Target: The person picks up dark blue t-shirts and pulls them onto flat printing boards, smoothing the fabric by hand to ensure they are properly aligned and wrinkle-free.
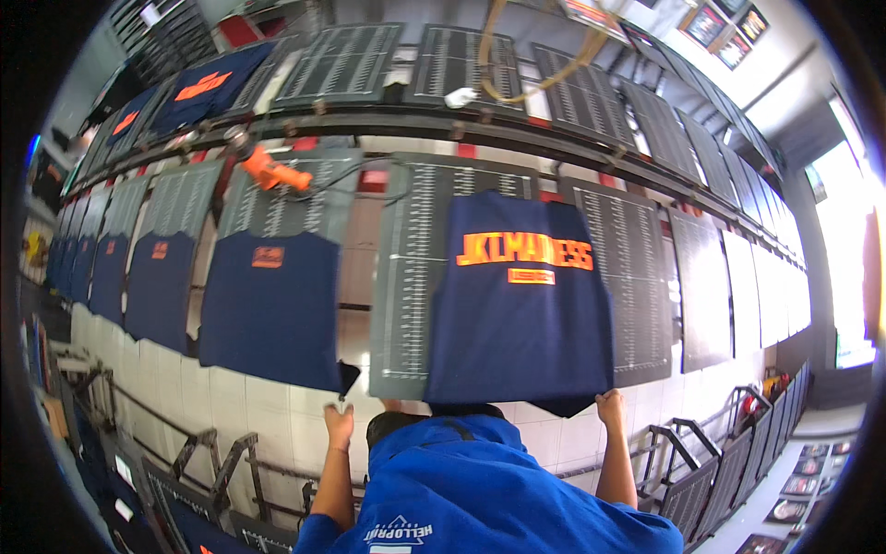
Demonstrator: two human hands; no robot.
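Observation:
A navy fabric panel (pixel 521 337) with bright orange lettering lies over a dark board (pixel 403 277) in front of me. My right hand (pixel 610 407) pinches its lower right corner, where a darker flap hangs below the edge. Low on the left is my left hand (pixel 339 425), its fingers drawn together just below the dark hanging corner of a second navy panel (pixel 268 319). Something small and pale shows at those fingertips; whether it is held, or the cloth corner is, cannot be made out. That second panel has a small orange print near its top.
An orange hand-held device (pixel 274 172) with a cable rests on the boards at upper left. More navy panels (pixel 159 286) run along the row leftward. A dark rail (pixel 369 123) crosses behind, and metal frames (pixel 685 452) stand at lower right. A yellowish hose (pixel 489 55) hangs above.

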